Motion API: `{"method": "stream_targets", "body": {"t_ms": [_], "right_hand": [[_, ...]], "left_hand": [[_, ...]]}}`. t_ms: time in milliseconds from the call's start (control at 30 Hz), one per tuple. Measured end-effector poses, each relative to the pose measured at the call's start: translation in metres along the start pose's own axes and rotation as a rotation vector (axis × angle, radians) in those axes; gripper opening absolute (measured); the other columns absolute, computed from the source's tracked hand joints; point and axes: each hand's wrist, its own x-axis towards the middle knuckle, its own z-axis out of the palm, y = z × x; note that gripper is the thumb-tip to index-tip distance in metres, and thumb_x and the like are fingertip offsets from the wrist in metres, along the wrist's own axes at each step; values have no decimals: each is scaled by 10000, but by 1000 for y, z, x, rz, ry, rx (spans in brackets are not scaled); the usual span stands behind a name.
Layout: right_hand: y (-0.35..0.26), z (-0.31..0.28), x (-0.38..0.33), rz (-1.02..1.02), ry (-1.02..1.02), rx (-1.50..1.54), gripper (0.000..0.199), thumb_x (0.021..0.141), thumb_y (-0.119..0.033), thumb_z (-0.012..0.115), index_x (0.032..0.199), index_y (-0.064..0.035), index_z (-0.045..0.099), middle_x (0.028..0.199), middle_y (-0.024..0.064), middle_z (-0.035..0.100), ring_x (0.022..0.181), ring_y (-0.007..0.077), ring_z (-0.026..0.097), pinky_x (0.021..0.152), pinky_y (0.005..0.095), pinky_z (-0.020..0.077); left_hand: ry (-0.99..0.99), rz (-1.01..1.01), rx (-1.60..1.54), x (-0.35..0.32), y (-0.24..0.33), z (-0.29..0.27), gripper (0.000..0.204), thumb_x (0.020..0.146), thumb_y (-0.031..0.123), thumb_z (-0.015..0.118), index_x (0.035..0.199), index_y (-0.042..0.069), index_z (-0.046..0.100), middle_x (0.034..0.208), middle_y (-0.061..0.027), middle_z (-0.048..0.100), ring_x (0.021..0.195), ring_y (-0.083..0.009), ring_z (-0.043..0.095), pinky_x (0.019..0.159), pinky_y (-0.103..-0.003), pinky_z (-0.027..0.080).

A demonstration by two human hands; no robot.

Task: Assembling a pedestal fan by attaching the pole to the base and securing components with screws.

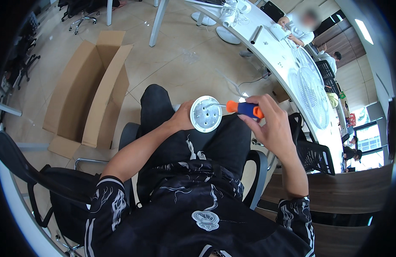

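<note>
Above my lap, my left hand (183,115) grips a round white part (206,114) by its left side. Its pale face, dotted with several holes or screw spots, is turned up toward me; what lies beneath it is mostly hidden. My right hand (267,122) is closed around the orange and blue handle of a screwdriver (245,109). The thin metal shaft points left, and its tip reaches the upper part of the round face. Whether the tip sits in a screw is too small to tell.
An open cardboard box (87,92) stands on the floor to my left, near a black chair (69,205). A long white table (288,64) curves along the right, bearing fan grilles (313,92) and a dark tube (256,34). A person (298,32) sits across it.
</note>
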Motion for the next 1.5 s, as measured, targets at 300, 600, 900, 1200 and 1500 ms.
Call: {"method": "stream_targets", "body": {"t_ms": [300, 600, 900, 1200, 1500], "right_hand": [[10, 1, 9, -99, 152, -114, 317, 851, -244, 739, 1001, -14, 579, 894, 162, 634, 710, 347, 647, 624, 395, 503], [12, 4, -1, 215, -38, -163, 300, 875, -164, 703, 1080, -14, 545, 888, 161, 647, 670, 372, 638, 638, 415, 511], [3, -5, 6, 157, -124, -87, 325, 860, -197, 713, 1049, -7, 530, 901, 168, 607, 790, 354, 635, 699, 410, 499], [9, -4, 7, -38, -51, -59, 328, 815, -74, 711, 1080, 7, 535, 973, 174, 611, 871, 359, 619, 762, 425, 499], [19, 2, 17, -108, -2, 106, 324, 789, -7, 710, 1092, 0, 596, 975, 165, 630, 835, 340, 637, 735, 395, 516]], "left_hand": [[-3, -24, 23, -5, -10, -1, 583, 651, 132, 834, 1180, 16, 617, 1089, -138, 693, 987, -255, 680, 894, -358, 529], [0, -24, -19, -4, -9, 2, 575, 652, 139, 843, 1171, 17, 627, 1082, -132, 699, 991, -243, 683, 894, -355, 529], [48, -7, 9, -1, -15, 3, 515, 597, 174, 873, 1039, 23, 655, 961, -156, 702, 905, -329, 680, 803, -396, 542], [93, -3, 51, -5, -25, 7, 518, 595, 184, 876, 1033, 20, 654, 947, -162, 698, 887, -329, 680, 795, -389, 543], [110, 7, 35, -1, -21, 7, 526, 607, 187, 870, 1056, 21, 651, 957, -171, 696, 899, -345, 679, 799, -393, 547]]}}
